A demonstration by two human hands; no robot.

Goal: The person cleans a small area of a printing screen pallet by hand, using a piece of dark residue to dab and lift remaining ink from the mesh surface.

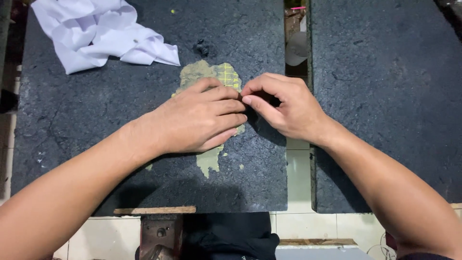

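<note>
While both hands meet over the worn patch, these points hold:

Work surface: dark grey, rough padded board (pixel 96 120), with a second like board (pixel 385 96) to its right across a narrow gap.

Thing in hand: pale tan worn patch with a yellow grid showing through (pixel 211 74), near the middle of the left board; it runs under the left hand and shows again below it.

Left hand: left hand (pixel 202 120) lies flat, palm down, on the patch, fingers (pixel 224 108) close together and pointing right, pressing rather than gripping.

Right hand: right hand (pixel 288 108) is curled, thumb and forefinger pinched together at the tips of the left fingers; whatever is pinched is too small or hidden to tell.

Doing it well: judged from the pose, keep the flat hand firm so the surface cannot shift, and keep the pinch low and close to the board so any pull stays small and steady.

Nearby: crumpled white cloth (pixel 101 33) at the far left corner, well apart from both hands.
</note>
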